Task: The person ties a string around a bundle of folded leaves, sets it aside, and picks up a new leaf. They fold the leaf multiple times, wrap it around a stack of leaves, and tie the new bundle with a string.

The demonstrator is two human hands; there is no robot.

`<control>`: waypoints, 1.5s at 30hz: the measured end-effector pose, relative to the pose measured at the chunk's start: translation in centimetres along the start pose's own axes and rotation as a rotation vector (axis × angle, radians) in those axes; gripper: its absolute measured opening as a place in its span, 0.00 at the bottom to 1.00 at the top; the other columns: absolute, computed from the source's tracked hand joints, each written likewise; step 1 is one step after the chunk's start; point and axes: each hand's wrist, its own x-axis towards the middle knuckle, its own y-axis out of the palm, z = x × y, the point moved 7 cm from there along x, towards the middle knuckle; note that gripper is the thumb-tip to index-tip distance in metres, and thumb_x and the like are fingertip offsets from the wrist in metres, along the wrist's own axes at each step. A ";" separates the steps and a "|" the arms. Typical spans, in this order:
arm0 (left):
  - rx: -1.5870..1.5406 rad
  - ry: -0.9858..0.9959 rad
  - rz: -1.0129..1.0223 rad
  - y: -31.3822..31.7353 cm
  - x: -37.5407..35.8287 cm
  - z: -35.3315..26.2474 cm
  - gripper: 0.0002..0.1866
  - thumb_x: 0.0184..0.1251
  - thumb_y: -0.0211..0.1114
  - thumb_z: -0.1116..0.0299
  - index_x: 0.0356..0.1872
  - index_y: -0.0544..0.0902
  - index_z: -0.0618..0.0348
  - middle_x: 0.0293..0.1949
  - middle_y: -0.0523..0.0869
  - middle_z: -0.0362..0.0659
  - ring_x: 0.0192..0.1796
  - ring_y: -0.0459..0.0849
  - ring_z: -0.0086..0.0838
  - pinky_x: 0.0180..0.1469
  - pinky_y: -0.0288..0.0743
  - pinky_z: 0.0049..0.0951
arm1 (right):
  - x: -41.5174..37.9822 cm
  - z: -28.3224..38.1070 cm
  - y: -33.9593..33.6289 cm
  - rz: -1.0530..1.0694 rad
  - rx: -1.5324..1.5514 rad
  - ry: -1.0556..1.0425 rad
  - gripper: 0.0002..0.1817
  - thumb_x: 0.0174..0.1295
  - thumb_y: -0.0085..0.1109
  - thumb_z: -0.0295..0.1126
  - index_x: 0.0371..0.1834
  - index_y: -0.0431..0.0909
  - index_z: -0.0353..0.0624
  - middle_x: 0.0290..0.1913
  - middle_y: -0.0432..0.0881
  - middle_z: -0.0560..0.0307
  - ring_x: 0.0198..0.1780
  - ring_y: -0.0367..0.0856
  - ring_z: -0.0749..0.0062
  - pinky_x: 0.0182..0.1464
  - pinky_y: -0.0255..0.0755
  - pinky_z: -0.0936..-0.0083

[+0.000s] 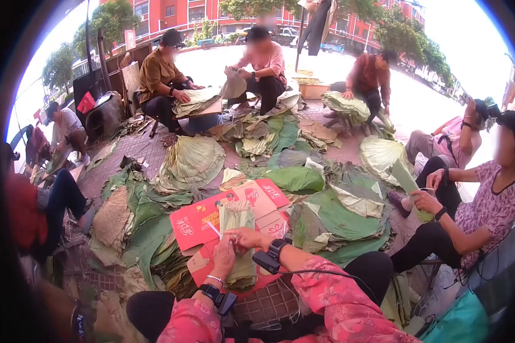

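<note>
A stack of long folded dried leaves (243,266) lies on a flattened red cardboard box (198,219) in front of me. My left hand (224,256) is over the stack's left edge, its fingers pinched on a thin white strip (213,228) that points up and left. Close beside it, my right hand (247,239) reaches across the top of the stack with its fingers bent together. What the right fingertips hold is too small to make out.
Heaps of green and brown leaves (343,220) spread over the brick paving around the box. A person at the right (486,211) holds a folded leaf bundle (406,180). Other people sit across the heaps and at the left.
</note>
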 end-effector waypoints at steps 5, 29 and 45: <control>0.137 0.094 0.068 1.3 0.0 0.0 0.05 0.62 0.50 0.72 0.36 0.75 0.54 0.30 0.81 0.49 0.35 0.79 0.48 0.38 0.66 0.45 | -5.5 2.7 -6.1 -0.358 0.046 -0.097 0.23 0.54 0.56 0.28 0.55 0.70 0.38 0.32 0.81 0.61 0.28 0.78 0.82 0.29 0.69 0.86; 0.195 0.031 0.123 1.9 -0.4 -1.0 0.13 0.51 0.60 0.74 0.40 0.76 0.50 0.32 0.82 0.42 0.40 0.80 0.36 0.44 0.64 0.40 | -6.8 0.8 -8.4 -0.716 -1.117 0.035 0.06 0.56 0.44 0.28 0.27 0.71 0.40 0.30 0.77 0.41 0.35 0.76 0.42 0.37 0.68 0.54; -0.161 -0.108 -0.082 6.2 1.7 5.3 0.17 0.60 0.58 0.57 0.43 0.75 0.58 0.34 0.82 0.52 0.41 0.82 0.42 0.41 0.73 0.36 | -4.6 12.6 4.4 -0.301 -1.068 -0.703 0.07 0.42 0.56 0.19 0.24 0.70 0.40 0.28 0.72 0.49 0.36 0.73 0.51 0.39 0.70 0.62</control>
